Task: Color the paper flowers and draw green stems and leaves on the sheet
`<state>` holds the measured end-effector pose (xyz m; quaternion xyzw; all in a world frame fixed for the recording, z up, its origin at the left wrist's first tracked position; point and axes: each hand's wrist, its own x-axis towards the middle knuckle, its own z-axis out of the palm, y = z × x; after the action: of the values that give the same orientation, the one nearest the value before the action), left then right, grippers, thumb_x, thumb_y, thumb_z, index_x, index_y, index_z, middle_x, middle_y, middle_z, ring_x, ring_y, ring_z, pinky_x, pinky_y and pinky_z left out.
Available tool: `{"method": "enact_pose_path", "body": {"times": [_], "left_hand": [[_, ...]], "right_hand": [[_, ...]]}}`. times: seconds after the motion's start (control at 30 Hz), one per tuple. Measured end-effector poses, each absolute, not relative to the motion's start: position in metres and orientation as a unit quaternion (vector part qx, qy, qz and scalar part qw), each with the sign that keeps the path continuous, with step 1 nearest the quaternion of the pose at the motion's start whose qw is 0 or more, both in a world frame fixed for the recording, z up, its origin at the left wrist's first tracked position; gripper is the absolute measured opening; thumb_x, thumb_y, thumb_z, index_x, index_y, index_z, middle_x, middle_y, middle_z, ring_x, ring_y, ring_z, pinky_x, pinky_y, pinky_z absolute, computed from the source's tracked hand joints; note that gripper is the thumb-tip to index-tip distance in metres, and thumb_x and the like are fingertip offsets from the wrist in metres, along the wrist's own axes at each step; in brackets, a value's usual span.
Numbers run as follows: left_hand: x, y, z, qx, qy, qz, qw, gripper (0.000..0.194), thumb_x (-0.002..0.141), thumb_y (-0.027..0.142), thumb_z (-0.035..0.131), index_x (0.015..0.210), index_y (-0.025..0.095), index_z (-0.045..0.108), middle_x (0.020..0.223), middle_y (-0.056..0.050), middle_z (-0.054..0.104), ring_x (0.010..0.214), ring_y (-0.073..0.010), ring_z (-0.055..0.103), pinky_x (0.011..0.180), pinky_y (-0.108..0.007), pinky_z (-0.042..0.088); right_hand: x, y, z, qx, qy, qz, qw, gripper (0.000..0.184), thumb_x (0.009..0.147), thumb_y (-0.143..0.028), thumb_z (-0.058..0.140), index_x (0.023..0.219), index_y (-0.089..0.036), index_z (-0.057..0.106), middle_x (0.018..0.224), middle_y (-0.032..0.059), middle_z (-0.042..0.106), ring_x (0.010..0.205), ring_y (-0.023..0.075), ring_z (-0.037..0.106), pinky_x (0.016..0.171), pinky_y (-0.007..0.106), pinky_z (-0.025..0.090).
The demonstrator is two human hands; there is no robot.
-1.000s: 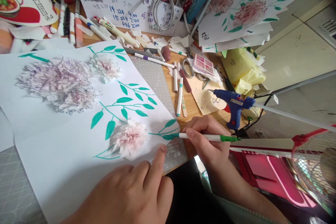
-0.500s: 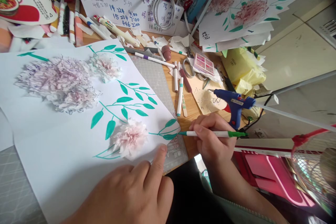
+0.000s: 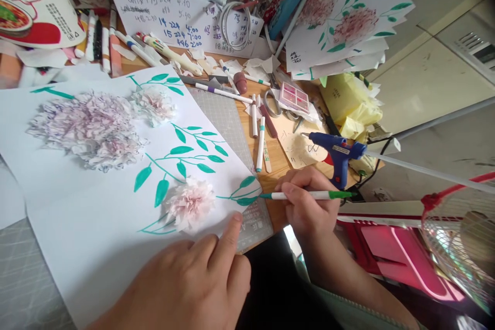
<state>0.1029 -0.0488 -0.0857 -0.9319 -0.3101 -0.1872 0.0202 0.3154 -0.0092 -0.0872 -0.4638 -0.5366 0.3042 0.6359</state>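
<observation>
My right hand [image 3: 311, 201] grips a green marker [image 3: 305, 195], its tip on a green leaf at the right corner of the white paper [image 3: 116, 206]. Index finger stretched out, my left hand [image 3: 197, 273] lies on the lower part of the sheet and presses it down. Ruffled paper flowers stand out from the sheet: a large purple-tinged one [image 3: 85, 126], a small pale one [image 3: 152, 103] and a pinkish one [image 3: 189, 203] just above my left hand. Green stems and leaves [image 3: 181, 150] are drawn between them.
Beyond my right hand lies a blue glue gun [image 3: 338, 152]. Loose markers [image 3: 261, 144], scissors [image 3: 273, 103] and a pink palette [image 3: 294, 97] crowd the wooden table. A grey cutting mat [image 3: 220, 113] lies under the paper. Finished flower sheets [image 3: 348, 26] lean at the back right.
The whole view has shifted slightly, so the things at the right appear further left. Both hands keep nearly the same place on the paper, the marker tip still at the corner leaf.
</observation>
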Motion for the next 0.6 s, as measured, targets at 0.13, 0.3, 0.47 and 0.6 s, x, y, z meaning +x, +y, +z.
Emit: {"method": "enact_pose_path", "body": {"times": [0.13, 0.3, 0.47, 0.6], "left_hand": [[0.105, -0.043, -0.081, -0.934, -0.287, -0.211, 0.004, 0.018, 0.089, 0.018, 0.047, 0.073, 0.023, 0.052, 0.111, -0.010, 0.074, 0.058, -0.0215, 0.064, 0.043, -0.037, 0.051], [0.097, -0.046, -0.070, -0.931, -0.280, -0.234, -0.023, 0.021, 0.095, 0.017, 0.045, 0.079, 0.022, 0.058, 0.112, -0.007, 0.073, 0.072, -0.0223, 0.068, 0.053, -0.036, 0.053], [0.071, -0.062, -0.073, -0.912, -0.262, -0.315, -0.023, 0.030, 0.098, 0.017, 0.039, 0.074, 0.021, 0.056, 0.092, -0.002, 0.076, 0.067, -0.0160, 0.067, 0.058, -0.031, 0.050], [0.045, -0.073, -0.080, -0.890, -0.293, -0.348, -0.030, 0.021, 0.095, 0.014, 0.045, 0.080, 0.020, 0.059, 0.103, -0.004, 0.075, 0.080, -0.0156, 0.069, 0.072, -0.029, 0.052]], "right_hand": [[0.318, 0.001, -0.082, -0.407, -0.384, 0.361, 0.746, 0.018, 0.071, -0.012, 0.058, 0.056, -0.021, 0.052, 0.041, -0.0066, 0.043, 0.040, 0.0099, 0.040, 0.048, 0.026, 0.041], [0.323, 0.001, -0.076, -0.415, -0.280, 0.386, 0.775, 0.022, 0.076, -0.024, 0.063, 0.058, -0.021, 0.050, 0.040, -0.0078, 0.043, 0.039, 0.0085, 0.037, 0.047, 0.023, 0.045], [0.323, -0.013, -0.075, -0.423, -0.347, 0.381, 0.745, 0.008, 0.078, -0.028, 0.072, 0.079, -0.021, 0.068, 0.052, -0.0058, 0.054, 0.047, 0.0093, 0.048, 0.051, 0.024, 0.049], [0.320, -0.021, -0.076, -0.414, -0.408, 0.414, 0.700, 0.014, 0.077, -0.033, 0.076, 0.082, -0.019, 0.075, 0.064, -0.0002, 0.064, 0.057, 0.0123, 0.058, 0.055, 0.027, 0.051]]}}
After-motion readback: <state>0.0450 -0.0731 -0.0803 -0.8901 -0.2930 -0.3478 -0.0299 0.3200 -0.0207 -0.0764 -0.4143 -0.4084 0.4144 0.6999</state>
